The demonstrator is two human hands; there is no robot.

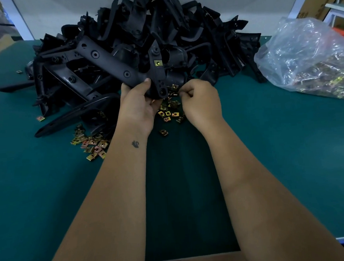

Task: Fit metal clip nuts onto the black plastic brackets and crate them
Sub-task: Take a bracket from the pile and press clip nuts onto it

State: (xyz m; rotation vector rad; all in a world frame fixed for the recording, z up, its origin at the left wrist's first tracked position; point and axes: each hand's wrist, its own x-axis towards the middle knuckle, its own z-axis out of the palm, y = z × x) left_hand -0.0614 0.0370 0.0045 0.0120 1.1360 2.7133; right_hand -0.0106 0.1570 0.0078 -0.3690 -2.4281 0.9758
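Head view: my left hand grips the black bracket tilted up, exposing its edge. My right hand pinches a clip nut against it, loose nuts within reach.

Matt black plastic brackets, shiny yellowish metal clip nuts, crinkled clear plastic bag, smooth green table.

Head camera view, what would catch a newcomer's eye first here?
First, the big heap of black plastic brackets at the back of the green table. Next, the left hand holding one bracket with a brass clip nut fitted, while the right hand pinches another nut at its edge.
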